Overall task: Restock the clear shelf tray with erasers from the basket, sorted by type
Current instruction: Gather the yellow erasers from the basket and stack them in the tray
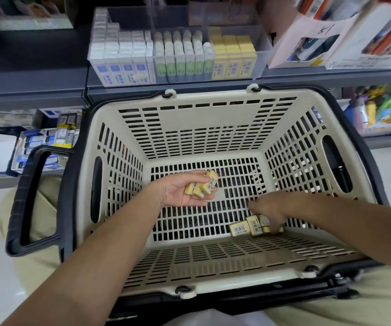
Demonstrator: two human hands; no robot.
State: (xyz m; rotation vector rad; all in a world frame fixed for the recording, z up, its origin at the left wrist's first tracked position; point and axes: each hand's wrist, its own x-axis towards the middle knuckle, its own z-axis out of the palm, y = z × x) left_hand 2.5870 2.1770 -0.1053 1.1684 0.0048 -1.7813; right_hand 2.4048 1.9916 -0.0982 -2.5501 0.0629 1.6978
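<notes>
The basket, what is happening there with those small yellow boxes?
A person is gathering stock from the basket. The left hand, palm up above the basket floor, holds the held erasers. The right hand reaches down onto the loose erasers near the front right corner; whether it grips one yet is unclear. The tray on the shelf behind already has white, green and yellow rows.

1. We are in a shop, at a stationery aisle.
2. We see grey shelves (48,90) stocked with boxed goods (366,31).
3. A tray (262,55) holds barcoded erasers (234,64) in sorted rows.
4. A slotted shopping basket (213,109) sits before us.
</notes>
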